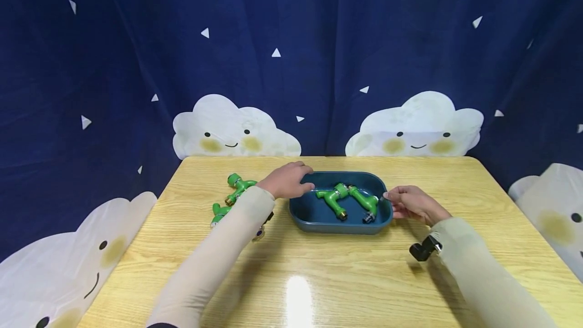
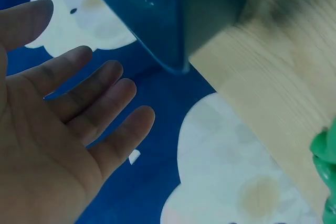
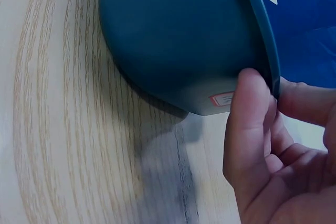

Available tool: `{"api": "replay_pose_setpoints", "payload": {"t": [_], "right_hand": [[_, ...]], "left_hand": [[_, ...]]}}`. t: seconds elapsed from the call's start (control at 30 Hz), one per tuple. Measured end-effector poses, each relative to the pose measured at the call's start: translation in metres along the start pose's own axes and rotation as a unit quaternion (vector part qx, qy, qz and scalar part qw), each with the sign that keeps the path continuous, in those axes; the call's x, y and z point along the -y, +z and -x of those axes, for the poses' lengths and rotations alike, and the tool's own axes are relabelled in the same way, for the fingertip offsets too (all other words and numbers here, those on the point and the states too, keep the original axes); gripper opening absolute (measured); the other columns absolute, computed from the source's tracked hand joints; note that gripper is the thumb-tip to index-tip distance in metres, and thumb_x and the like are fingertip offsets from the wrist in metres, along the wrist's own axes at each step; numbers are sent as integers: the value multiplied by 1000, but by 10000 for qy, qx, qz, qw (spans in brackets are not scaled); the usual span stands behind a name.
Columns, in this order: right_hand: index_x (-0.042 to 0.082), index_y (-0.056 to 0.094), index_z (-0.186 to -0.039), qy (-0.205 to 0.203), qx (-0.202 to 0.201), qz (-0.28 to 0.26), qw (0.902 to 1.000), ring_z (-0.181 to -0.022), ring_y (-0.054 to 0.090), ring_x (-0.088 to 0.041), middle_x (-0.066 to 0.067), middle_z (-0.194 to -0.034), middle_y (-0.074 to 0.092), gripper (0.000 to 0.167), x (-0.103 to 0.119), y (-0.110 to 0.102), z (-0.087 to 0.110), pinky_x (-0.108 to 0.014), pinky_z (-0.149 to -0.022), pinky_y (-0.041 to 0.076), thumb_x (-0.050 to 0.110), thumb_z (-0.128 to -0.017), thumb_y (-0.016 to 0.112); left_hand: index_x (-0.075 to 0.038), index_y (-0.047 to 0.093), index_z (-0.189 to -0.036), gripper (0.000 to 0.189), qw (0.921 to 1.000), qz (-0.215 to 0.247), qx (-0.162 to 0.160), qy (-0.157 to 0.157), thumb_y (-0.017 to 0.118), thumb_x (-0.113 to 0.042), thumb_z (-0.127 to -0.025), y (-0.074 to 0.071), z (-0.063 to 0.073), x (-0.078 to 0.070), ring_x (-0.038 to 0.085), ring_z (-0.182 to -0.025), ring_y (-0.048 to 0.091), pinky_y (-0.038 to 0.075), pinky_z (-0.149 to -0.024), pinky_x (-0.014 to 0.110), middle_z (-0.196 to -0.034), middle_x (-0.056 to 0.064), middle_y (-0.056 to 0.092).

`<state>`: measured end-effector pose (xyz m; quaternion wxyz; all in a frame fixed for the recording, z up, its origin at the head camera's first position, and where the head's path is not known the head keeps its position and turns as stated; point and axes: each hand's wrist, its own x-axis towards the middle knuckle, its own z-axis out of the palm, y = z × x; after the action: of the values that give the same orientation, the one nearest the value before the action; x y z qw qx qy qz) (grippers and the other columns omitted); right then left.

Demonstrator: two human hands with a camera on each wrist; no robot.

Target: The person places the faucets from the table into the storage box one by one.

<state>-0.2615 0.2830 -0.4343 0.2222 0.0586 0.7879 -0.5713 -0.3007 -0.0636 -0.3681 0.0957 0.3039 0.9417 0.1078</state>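
Note:
A dark blue plastic tub (image 1: 304, 215) stands on the table with two green taps in it, one tap (image 1: 336, 197) near the middle and another tap (image 1: 368, 201) toward the right end. My right hand (image 1: 415, 203) pinches the tub's right rim between thumb and fingers; a small red-edged label (image 3: 222, 99) shows on the wall beside the fingers. At the left end, my left hand (image 1: 287, 181) reaches over the rim with its fingers spread. In the left wrist view the left palm (image 2: 47, 145) is bare and holds nothing, with the tub's corner (image 2: 181, 61) beyond the fingertips.
More green taps lie left of the tub, among them an upper tap (image 1: 238, 186) and a lower tap (image 1: 219, 211), both partly hidden by the left sleeve. A brass fitting (image 1: 258, 234) peeks out below that sleeve. Behind the wooden table (image 1: 364, 277) hangs a dark blue curtain (image 1: 309, 65).

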Motion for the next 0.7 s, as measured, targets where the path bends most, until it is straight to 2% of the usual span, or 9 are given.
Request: {"api": "replay_pose_setpoints", "payload": {"t": [0.13, 0.33, 0.7], "right_hand": [[-7, 54, -118, -5, 37, -56, 10000, -70, 65, -6, 2, -80, 65, 30, 0, 0, -1, -24, -68, 60, 18, -103, 52], [-7, 54, -116, -59, 108, -226, 9997, -68, 64, -5, 3, -78, 65, 29, -1, -1, -1, -22, -66, 60, 18, -102, 54], [-6, 53, -116, -53, 136, -166, 9998, -70, 64, -6, 2, -80, 64, 29, -3, -1, -2, -23, -67, 60, 19, -102, 53]], "left_hand": [[-11, 53, -143, 50, 9999, 114, -70, -34, 55, -37, -100, -4, 7, 13, 28, -133, 53, 44, -111, 45, -146, 11, 52], [-9, 52, -143, 51, 9994, 113, -70, -317, 56, -37, -100, -5, 17, 29, 30, -136, 51, 43, -112, 46, -148, 12, 51], [-9, 52, -143, 51, 9984, -33, 115, -558, 56, -37, -100, 0, 34, 45, 30, -138, 50, 42, -113, 46, -149, 12, 50]]}}
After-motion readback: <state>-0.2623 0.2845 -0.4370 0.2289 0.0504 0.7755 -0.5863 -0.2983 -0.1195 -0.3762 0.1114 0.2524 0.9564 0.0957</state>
